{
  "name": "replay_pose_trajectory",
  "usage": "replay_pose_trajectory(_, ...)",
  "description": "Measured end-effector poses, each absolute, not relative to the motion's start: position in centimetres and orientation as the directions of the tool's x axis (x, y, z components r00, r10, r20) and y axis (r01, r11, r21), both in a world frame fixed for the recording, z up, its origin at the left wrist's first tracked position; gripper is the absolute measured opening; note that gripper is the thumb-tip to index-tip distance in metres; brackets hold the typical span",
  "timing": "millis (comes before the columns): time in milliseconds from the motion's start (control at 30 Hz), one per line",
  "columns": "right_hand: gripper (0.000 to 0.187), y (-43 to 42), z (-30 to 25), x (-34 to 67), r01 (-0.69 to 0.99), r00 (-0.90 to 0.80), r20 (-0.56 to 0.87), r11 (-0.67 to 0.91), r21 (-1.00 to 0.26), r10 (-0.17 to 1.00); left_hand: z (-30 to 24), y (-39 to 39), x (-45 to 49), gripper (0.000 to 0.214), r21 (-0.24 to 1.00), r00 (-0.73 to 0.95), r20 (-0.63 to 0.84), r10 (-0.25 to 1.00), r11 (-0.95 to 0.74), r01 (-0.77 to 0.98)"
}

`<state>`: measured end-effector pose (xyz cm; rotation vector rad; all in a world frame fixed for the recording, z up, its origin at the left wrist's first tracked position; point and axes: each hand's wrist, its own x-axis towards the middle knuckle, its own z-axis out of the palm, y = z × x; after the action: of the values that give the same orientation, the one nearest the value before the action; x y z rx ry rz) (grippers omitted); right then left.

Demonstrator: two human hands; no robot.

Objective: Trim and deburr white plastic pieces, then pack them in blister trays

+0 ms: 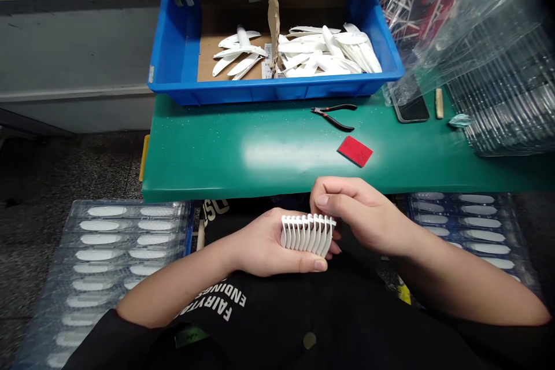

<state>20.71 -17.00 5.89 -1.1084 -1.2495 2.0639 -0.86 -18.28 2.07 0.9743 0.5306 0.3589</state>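
Observation:
A row of several thin white curved plastic pieces (307,234) lies side by side in my left hand (264,248). The thumb runs along their near side, and fingertips show beyond their right end. My right hand (366,214) is closed at the right end of this row, its thumb pressed toward the curled index finger. Whatever those fingers may pinch is hidden. Both hands are just in front of the green table's (208,150) near edge, above my lap.
A blue bin (243,92) with loose white pieces (329,52) stands at the back. Side cutters (336,115), a red pad (355,151) and a phone (411,108) lie on the table. Clear trays (511,87) are stacked right; filled trays (104,254) flank my lap.

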Motion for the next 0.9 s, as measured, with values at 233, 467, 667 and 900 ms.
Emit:
replay_pose_trajectory(233,0.025,-16.2,8.2,20.9,0.472,-0.636,-0.227,0.139,-0.871,0.737,1.8,-18.0,-0.8,0.029,0.944,0.794,-0.301,0.528,0.284,0.170)
replay_pose_trajectory(467,0.027,-15.8,8.3,20.0,0.532,-0.700,-0.236,0.271,-0.803,0.674,1.6,-17.9,-0.7,0.026,0.971,0.810,-0.240,0.534,0.120,0.208)
replay_pose_trajectory(667,0.043,-14.7,6.2,20.4,0.552,-0.564,-0.325,0.054,-0.832,0.759,1.7,-18.2,-1.0,0.034,0.950,0.832,-0.300,0.467,0.225,0.217)
replay_pose_trajectory(900,0.042,-16.9,7.3,20.9,0.430,-0.750,-0.063,0.412,-0.803,0.659,1.0,-17.9,-1.0,0.038,0.938,0.818,-0.319,0.479,0.281,0.201)
